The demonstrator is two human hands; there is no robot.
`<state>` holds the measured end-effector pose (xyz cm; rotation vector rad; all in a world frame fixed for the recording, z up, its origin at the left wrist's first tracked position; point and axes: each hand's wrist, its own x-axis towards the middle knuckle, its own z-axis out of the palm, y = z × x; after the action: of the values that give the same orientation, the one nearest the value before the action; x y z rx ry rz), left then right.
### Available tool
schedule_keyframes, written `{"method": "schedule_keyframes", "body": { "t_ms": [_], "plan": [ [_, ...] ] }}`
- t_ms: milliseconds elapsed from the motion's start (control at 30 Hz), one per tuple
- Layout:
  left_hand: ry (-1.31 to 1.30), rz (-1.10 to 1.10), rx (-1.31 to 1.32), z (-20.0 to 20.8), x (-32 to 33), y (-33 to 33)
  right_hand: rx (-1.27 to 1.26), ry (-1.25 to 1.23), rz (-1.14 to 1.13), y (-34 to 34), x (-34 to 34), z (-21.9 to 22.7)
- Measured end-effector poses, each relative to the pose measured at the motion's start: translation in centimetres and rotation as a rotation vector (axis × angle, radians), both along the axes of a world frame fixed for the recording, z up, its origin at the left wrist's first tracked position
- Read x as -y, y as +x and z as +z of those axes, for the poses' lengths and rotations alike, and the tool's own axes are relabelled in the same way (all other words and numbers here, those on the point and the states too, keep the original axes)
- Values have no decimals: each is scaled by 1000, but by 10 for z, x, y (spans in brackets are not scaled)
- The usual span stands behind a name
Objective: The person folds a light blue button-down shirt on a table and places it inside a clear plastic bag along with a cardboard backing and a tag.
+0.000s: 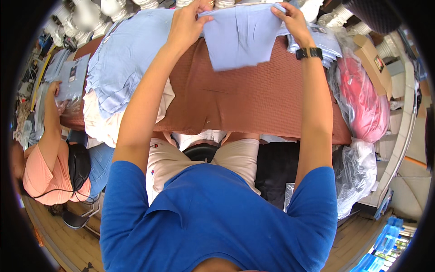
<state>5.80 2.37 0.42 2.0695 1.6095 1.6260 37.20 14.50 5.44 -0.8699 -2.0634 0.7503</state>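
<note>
A light blue folded garment (242, 38) hangs between my two hands over the far side of the brown-covered table (226, 102). My left hand (189, 21) is closed on its upper left corner. The upper right corner is pinched in my right hand (293, 21), below which a dark watch sits on the wrist. Close by my left forearm lies a big heap of loose light blue garments (129, 54), partly over cream-coloured cloth (104, 120). Beside my right wrist is a stack of light blue garments in clear bags (322, 41).
At the left a co-worker in a peach top (43, 170) reaches to bagged blue garments (72, 75). On the right stand a clear bag of red cloth (360, 97) and an open cardboard box (372, 65). White mannequin parts (86, 18) line the far edge.
</note>
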Motion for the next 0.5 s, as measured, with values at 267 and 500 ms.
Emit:
{"method": "schedule_keyframes", "body": {
  "t_ms": [267,500],
  "plan": [
    [149,-182,-276,-46,54,34,-38,361,-237,41,126,-89],
    [-123,-300,-250,-176,118,41,252,320,-178,54,226,-233]
  ]
}}
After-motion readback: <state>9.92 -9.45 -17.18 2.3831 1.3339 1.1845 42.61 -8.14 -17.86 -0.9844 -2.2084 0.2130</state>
